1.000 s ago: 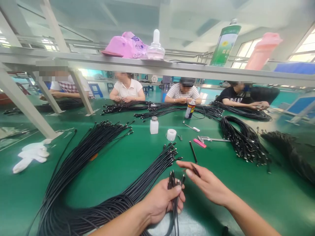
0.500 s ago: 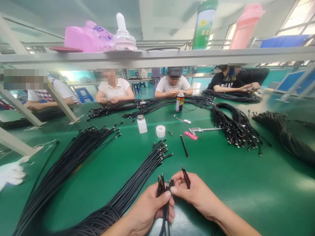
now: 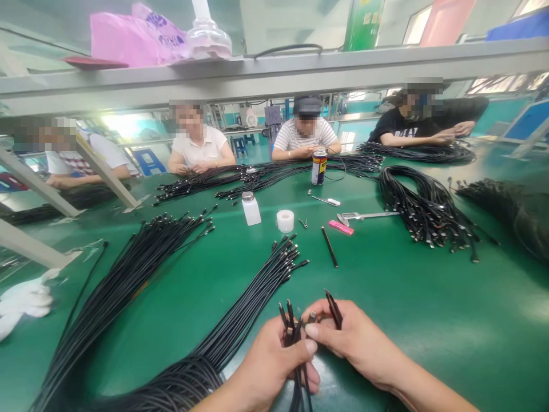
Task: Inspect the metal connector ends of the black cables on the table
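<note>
My left hand [image 3: 281, 357] is closed around several black cables [image 3: 295, 337], their plug ends pointing up. Against it, my right hand [image 3: 349, 329] pinches one cable plug [image 3: 312, 316] between thumb and forefinger. A slim black pointed tool [image 3: 333, 309] is also tucked in my right hand, its tip upward; its exact kind is unclear. Just beyond the hands, a bundle of black cables [image 3: 253, 297] lies on the green table [image 3: 412, 320], plug ends fanned out. Its other end curves into a coil at lower left.
Further cable bundles lie at left [image 3: 124, 280] and right [image 3: 429, 212]. Ahead are a white bottle [image 3: 251, 210], tape roll [image 3: 285, 221], black pen-like stick [image 3: 330, 247], calipers [image 3: 369, 216] and spray can [image 3: 318, 167]. White gloves [image 3: 26, 298] lie left. Several people sit opposite, below a shelf [image 3: 274, 63].
The view has tilted, so the shelf sits higher in the picture. Both hands appear slightly further right, still together at the plugs, with the same grips.
</note>
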